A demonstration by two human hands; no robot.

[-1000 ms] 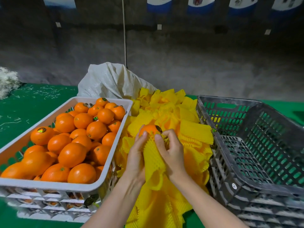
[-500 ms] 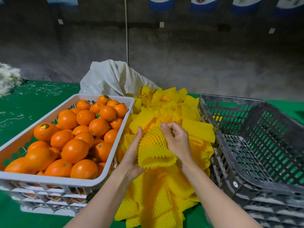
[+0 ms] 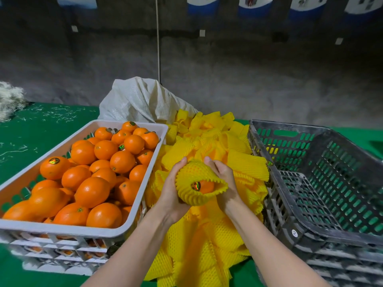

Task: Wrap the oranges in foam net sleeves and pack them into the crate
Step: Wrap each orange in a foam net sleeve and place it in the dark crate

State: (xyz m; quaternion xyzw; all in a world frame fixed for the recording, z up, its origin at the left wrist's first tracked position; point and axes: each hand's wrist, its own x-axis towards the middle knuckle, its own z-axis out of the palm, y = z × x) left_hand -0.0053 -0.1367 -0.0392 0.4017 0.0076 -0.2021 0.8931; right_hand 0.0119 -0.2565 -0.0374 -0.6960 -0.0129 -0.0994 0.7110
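An orange (image 3: pixel 206 187) with a shiny sticker sits inside a yellow foam net sleeve (image 3: pixel 196 175); only a small part of it shows through the sleeve's open end, which faces me. My left hand (image 3: pixel 173 187) cups the sleeved orange from the left and below. My right hand (image 3: pixel 222 179) grips it from the right. Both hold it above a pile of yellow foam sleeves (image 3: pixel 207 235). On the left, a white crate (image 3: pixel 124 230) is full of bare oranges (image 3: pixel 92 191). A dark grey slotted crate (image 3: pixel 290 222) stands on the right.
A white woven sack (image 3: pixel 141 102) lies behind the sleeve pile. The table has a green cover (image 3: pixel 41 125) strewn with pale shreds, and a pale fibre clump (image 3: pixel 10 100) sits at far left. Both crates rest on stacked crates. A grey wall rises behind.
The sleeve went from partly pulled over the orange to covering it. My hands have turned it so the open end faces me and drawn it slightly closer.
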